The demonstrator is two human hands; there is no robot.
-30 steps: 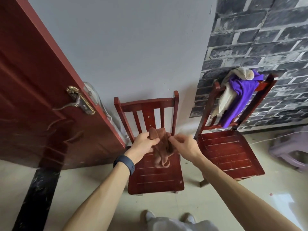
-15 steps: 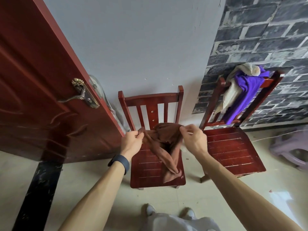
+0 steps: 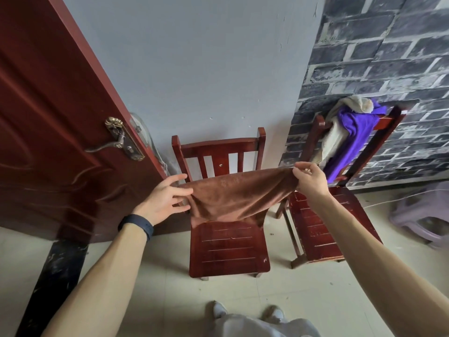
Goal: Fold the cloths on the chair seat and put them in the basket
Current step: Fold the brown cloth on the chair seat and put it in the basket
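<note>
A person holds a brown cloth [image 3: 238,198] spread wide above a red wooden chair [image 3: 228,249], in front of the chair's slatted back. The left hand [image 3: 165,203], a dark wristband [image 3: 137,226] at its wrist, grips the cloth's left corner between thumb and loosely spread fingers. The right hand [image 3: 311,183] pinches the right corner with fingers curled. The cloth sags between them, and its lower edge hangs down to the rear of the seat; whether it touches the wood cannot be told. Left of the chair stands a dark red door [image 3: 48,117]. To the chair's right is a second chair [image 3: 315,229], with a purple garment [image 3: 352,132] draped over its back.
</note>
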